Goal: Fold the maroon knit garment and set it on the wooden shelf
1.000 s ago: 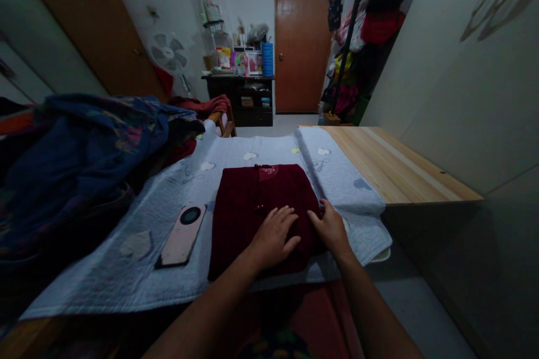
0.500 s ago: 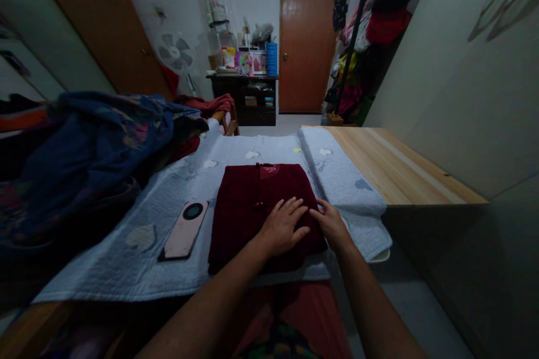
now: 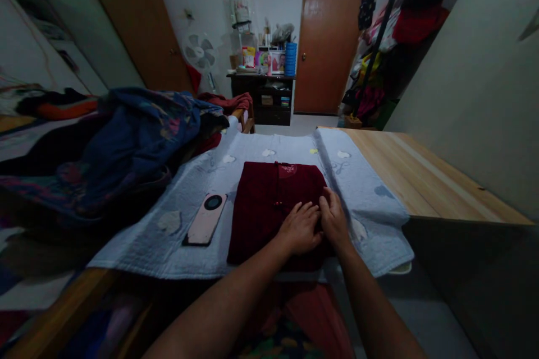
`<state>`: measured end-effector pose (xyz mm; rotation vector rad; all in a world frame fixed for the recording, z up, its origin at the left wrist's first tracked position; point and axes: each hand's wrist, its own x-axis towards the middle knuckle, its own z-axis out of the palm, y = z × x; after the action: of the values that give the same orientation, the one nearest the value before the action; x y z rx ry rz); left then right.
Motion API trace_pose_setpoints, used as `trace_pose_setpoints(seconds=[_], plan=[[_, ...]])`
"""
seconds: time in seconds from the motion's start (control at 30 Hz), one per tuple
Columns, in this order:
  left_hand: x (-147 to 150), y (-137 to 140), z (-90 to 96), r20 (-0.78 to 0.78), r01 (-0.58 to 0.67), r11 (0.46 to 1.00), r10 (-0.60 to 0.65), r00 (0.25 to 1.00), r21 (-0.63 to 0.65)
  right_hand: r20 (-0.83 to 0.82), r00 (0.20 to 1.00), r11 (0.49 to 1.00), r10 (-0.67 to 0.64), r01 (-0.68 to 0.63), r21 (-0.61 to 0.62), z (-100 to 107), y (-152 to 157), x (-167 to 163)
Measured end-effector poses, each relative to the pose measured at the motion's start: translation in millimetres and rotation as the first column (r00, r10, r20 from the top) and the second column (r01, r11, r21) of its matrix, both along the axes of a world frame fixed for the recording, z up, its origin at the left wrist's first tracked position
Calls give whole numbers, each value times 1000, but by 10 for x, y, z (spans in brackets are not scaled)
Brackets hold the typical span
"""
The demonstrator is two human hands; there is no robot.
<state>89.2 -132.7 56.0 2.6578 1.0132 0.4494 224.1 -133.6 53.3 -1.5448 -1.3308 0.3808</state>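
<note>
A dark red garment [image 3: 259, 207], folded into a rough square, lies on a pale blue quilted cloth [image 3: 147, 258]. Small knot fastenings and a patterned patch show along its upper part. My left hand [image 3: 300, 228] rests flat on the lower right of the garment, fingers stretched out. At the garment's right edge is my right hand [image 3: 334, 220], its fingers extended and lying along the side, close beside the left. Neither hand grips the cloth as far as I can see. To the left of the garment lies a pink phone [image 3: 206, 219] with a round black camera ring.
A heap of clothes with a blue patterned piece [image 3: 138, 140] rises on the left. Bare wooden boards [image 3: 404, 174] extend to the right of the quilted cloth. Farther back stand a fan [image 3: 199, 51], a dark cabinet [image 3: 240, 87] and a brown door [image 3: 330, 39].
The camera view has turned left, so the scene sits farther right. My right hand has slid forward along the garment's right edge, and my left hand has come closer to it.
</note>
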Motion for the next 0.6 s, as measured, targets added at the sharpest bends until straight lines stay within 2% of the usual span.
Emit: trace_pose_setpoints(seconds=[0.1,0.17,0.23,0.33,0.4,0.5,0.6], plan=[[-40,39,-26,110,-35,999,39,993,-37,-59,998,997,-19,14,-72,-80,37,-58],[-76,43,-21,157,-63,997,71,985,-54,-36,999,998,-7,5,-70,-146,41,-58],[-127,19,20,142,-64,997,70,987,-46,26,999,999,25,-24,-49,-204,34,-53],[-269,-29,155,40,-23,1000,23,999,2,200,977,996,77,-64,-70,-272,17,-72],[-431,-16,262,-7,-39,998,39,999,39,356,929,991,98,-61,-116,-298,3,-106],[-773,143,360,-23,-148,987,150,988,62,525,841,980,127,-24,-199,-301,-15,-169],[-1154,447,356,-81,-214,973,207,975,-86,570,808,969,148,-2,-248,-279,-21,-216]])
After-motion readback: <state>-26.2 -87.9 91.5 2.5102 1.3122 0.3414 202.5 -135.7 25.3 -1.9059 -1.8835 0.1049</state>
